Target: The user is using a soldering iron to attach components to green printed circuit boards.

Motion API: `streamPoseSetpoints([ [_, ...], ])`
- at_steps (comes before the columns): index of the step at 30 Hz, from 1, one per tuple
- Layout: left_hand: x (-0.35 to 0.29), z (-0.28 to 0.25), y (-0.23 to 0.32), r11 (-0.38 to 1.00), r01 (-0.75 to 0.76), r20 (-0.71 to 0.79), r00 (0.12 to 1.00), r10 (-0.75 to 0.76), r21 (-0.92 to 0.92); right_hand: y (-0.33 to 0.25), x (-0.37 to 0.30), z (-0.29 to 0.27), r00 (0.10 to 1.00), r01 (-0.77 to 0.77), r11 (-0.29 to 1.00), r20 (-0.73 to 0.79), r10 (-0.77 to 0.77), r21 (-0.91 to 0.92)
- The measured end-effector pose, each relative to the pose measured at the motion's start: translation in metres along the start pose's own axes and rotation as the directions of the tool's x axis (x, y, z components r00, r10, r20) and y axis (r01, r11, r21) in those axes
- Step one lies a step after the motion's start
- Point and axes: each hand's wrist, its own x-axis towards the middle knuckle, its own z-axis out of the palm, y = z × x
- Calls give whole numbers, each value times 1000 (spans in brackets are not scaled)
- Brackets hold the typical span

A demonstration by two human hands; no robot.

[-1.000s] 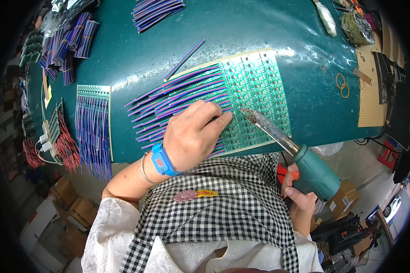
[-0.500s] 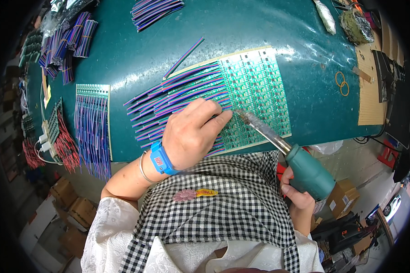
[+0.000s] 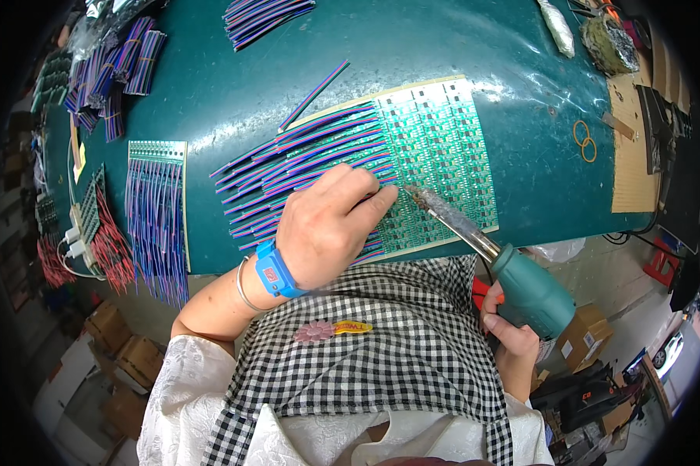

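A large green circuit board panel [image 3: 443, 147] lies on the table before me, with rows of striped ribbon wires [image 3: 319, 140] fanning leftward from its middle. My left hand [image 3: 330, 217], with a blue wristband, rests over these wires. Its thumb and forefinger pinch a ribbon wire at the board, mostly hidden under the fingers. In my right hand [image 3: 509, 326] is the green handle of a large soldering iron [image 3: 536, 291]. The iron slants up to the left, its darkened tip close to my left fingertips, just above the board; contact I cannot tell.
One loose ribbon wire [image 3: 315, 95] lies beyond the panel, and a wire pile [image 3: 268, 19] farther back. At left are a wired panel [image 3: 157, 210], bundled wires [image 3: 113, 74] and red-wired boards [image 3: 105, 225]. Rubber bands [image 3: 585, 144] and cardboard [image 3: 633, 171] are at right.
The soldering iron's tip has drawn back slightly to the right, away from my left fingertips. My left hand keeps its pinch almost in place.
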Motion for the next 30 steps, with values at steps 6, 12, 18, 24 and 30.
streamPoseSetpoints([
  [6, 0, -1, 0, 1000, 7, 17, 1000, -7, 3, -4, 6, -2, 997, 37, 998, 64, -34, -48],
  [12, -1, 0, 0, 1000, 12, 23, 1000, -12, 0, 4, 9, -4, 985, 138, 986, 114, -128, -89],
  [18, -1, -1, 0, 1000, 18, 25, 1000, -18, -3, -1, 6, 0, 998, 64, 974, -2, -65, 217],
  [24, -1, 0, 0, 1000, 3, 9, 1000, -3, 18, 10, -7, -10, 999, 13, 995, 28, -16, 97],
  [30, -1, 0, 1, 1000, -12, 8, 1000, 12, 17, 11, -6, -8, 999, 23, 992, 30, -27, 120],
])
